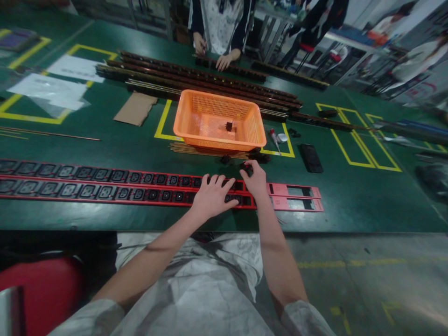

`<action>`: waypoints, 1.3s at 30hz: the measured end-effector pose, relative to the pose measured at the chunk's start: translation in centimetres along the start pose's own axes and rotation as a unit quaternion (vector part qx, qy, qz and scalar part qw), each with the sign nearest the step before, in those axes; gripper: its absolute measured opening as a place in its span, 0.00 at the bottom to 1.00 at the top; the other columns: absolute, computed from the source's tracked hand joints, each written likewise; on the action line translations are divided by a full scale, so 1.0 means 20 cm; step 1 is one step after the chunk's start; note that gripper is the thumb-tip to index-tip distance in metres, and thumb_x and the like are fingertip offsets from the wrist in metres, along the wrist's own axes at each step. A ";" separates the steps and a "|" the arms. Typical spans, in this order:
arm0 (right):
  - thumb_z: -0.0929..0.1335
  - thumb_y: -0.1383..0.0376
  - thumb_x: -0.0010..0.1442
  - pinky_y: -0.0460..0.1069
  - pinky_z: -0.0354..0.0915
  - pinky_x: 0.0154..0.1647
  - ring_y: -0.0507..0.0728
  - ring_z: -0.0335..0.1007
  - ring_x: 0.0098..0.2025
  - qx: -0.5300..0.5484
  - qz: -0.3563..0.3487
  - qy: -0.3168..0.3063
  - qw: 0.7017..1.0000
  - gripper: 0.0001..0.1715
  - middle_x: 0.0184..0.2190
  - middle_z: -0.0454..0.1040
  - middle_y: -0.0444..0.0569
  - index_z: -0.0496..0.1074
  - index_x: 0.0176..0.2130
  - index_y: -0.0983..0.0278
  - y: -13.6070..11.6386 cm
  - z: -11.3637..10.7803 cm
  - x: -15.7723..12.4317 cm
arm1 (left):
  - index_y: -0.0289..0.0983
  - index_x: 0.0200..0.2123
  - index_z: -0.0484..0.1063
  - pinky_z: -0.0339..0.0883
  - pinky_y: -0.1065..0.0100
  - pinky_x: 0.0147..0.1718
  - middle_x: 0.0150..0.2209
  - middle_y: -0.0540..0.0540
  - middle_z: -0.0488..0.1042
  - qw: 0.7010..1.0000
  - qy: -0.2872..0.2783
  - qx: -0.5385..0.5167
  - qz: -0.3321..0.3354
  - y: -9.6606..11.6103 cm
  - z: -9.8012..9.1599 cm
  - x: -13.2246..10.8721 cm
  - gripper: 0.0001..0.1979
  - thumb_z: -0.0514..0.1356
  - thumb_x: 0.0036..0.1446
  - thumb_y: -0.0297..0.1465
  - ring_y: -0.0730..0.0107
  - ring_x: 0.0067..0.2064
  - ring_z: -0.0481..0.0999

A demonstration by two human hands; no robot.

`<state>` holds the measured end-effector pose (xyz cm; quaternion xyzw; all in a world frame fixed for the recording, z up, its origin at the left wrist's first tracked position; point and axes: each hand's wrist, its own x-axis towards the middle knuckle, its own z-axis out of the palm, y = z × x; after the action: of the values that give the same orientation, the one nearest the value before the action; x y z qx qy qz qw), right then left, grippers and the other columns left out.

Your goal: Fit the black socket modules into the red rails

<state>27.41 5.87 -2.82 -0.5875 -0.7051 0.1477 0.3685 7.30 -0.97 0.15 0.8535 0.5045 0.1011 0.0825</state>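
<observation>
Two long red strips point(276, 189) lie side by side across the table in front of me, fitted with rows of black power sockets point(101, 174). My left hand point(213, 198) rests flat across both strips, fingers spread, covering some of the sockets. Just to its right, my right hand point(256, 179) is closed in a pinch over the strips. Between its thumb and fingers is a small black part point(247, 166), partly hidden. Rectangular openings point(300, 191) show at the strips' right end.
Beyond the strips stands an orange basket point(220, 140) holding one small black piece point(228, 126). Thin rods point(206, 150), a screwdriver point(275, 140), a black phone point(311, 157) and cardboard point(136, 108) lie around it. A co-worker's hands point(226, 59) are across the table near long dark strips point(196, 81).
</observation>
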 end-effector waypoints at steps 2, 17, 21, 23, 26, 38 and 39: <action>0.67 0.67 0.57 0.59 0.69 0.53 0.63 0.70 0.50 -0.002 -0.005 -0.010 1.000 0.14 0.45 0.77 0.52 0.70 0.45 0.60 0.00 0.00 0.00 | 0.43 0.66 0.63 0.52 0.45 0.62 0.59 0.39 0.70 1.000 0.003 0.003 0.003 0.00 0.00 0.00 0.34 0.55 0.63 0.55 0.48 0.59 0.66; 0.73 0.57 0.56 0.55 0.70 0.45 0.59 0.70 0.39 -0.021 0.009 -0.009 1.000 0.11 0.36 0.74 0.48 0.71 0.36 0.60 -0.02 0.00 -0.01 | 0.42 0.66 0.63 0.51 0.44 0.63 0.60 0.38 0.70 1.000 0.004 0.002 0.003 -0.01 0.01 -0.01 0.35 0.54 0.63 0.55 0.47 0.60 0.66; 0.71 0.57 0.59 0.56 0.70 0.48 0.59 0.73 0.43 -0.001 -0.027 0.016 1.000 0.09 0.40 0.74 0.51 0.76 0.37 0.60 -0.04 0.00 0.00 | 0.42 0.66 0.63 0.52 0.44 0.63 0.60 0.38 0.69 1.000 0.011 0.006 0.009 -0.01 0.01 -0.01 0.34 0.53 0.63 0.55 0.47 0.60 0.66; 0.70 0.56 0.61 0.58 0.70 0.51 0.60 0.74 0.45 0.025 -0.037 0.019 0.999 0.10 0.41 0.77 0.52 0.77 0.37 0.59 -0.04 -0.01 0.00 | 0.42 0.65 0.64 0.52 0.44 0.63 0.60 0.38 0.70 1.000 0.011 0.005 0.007 0.00 0.01 -0.01 0.34 0.53 0.63 0.55 0.47 0.60 0.66; 0.70 0.53 0.60 0.57 0.71 0.50 0.60 0.76 0.42 0.062 -0.011 0.021 0.998 0.13 0.38 0.80 0.50 0.78 0.38 0.59 -0.04 -0.03 -0.01 | 0.43 0.66 0.63 0.51 0.45 0.63 0.60 0.38 0.69 1.000 0.004 0.003 0.002 0.00 0.00 -0.01 0.35 0.53 0.63 0.55 0.47 0.60 0.66; 0.73 0.54 0.55 0.50 0.71 0.32 0.55 0.73 0.31 0.127 0.104 -0.030 0.986 0.19 0.32 0.76 0.44 0.70 0.43 0.59 -0.10 -0.11 -0.20 | 0.43 0.66 0.62 0.51 0.45 0.63 0.59 0.38 0.70 1.000 0.002 -0.006 0.003 -0.01 0.00 0.00 0.35 0.55 0.62 0.54 0.47 0.59 0.66; 0.72 0.55 0.55 0.50 0.71 0.33 0.55 0.73 0.32 0.128 0.097 -0.037 0.986 0.19 0.33 0.76 0.44 0.70 0.45 0.59 -0.08 -0.10 -0.22 | 0.43 0.66 0.62 0.51 0.44 0.63 0.59 0.38 0.70 1.000 0.002 -0.006 0.005 -0.01 0.00 0.00 0.35 0.55 0.62 0.54 0.47 0.59 0.66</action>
<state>27.68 0.89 -1.95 -0.5955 -0.6333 0.2931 0.3980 7.17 -0.95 0.12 0.8552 0.4999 0.1062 0.0862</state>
